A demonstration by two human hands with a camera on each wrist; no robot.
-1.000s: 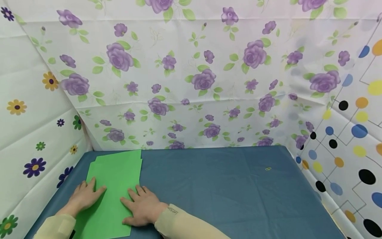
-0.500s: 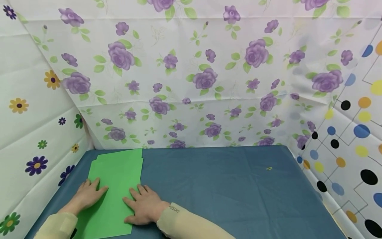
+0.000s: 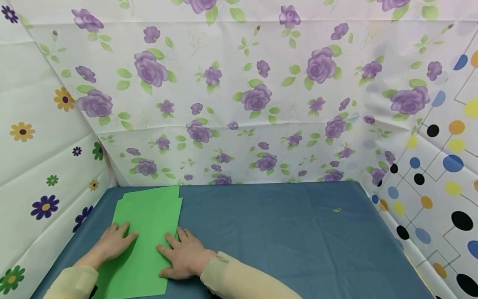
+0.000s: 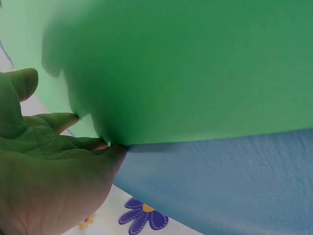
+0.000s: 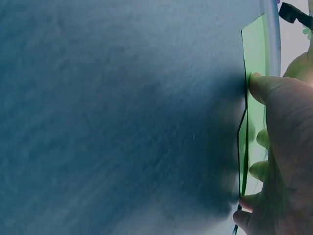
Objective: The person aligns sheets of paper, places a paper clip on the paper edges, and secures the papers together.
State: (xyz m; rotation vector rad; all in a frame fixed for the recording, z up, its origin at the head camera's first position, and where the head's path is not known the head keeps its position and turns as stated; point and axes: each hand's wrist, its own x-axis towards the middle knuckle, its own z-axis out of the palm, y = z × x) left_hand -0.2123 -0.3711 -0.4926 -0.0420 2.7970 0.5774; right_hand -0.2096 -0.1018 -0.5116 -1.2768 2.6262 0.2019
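Green paper sheets [image 3: 147,216] lie stacked on the blue tablecloth at the left, at least two, their far edges out of line. My left hand [image 3: 113,241] rests on the left edge of the stack with fingers spread. In the left wrist view its fingertips touch the green paper [image 4: 205,73] close to the edge. At the right edge my right hand [image 3: 184,253] lies with spread fingers partly on the paper. From the right wrist view, the thumb and fingers touch the paper [image 5: 254,49] along its side, and a narrow gap shows between sheet edges.
A small yellow paper clip [image 3: 337,210] lies on the blue tablecloth [image 3: 269,232] at the far right. Patterned sheeting stands on three sides: purple roses [image 3: 255,99] behind, daisies [image 3: 45,207] at left, coloured dots [image 3: 453,163] at right.
Both hands and the upper green sheet have shifted slightly to the right. The lower sheet's showing edge has moved less. The hands stay spread on the paper.
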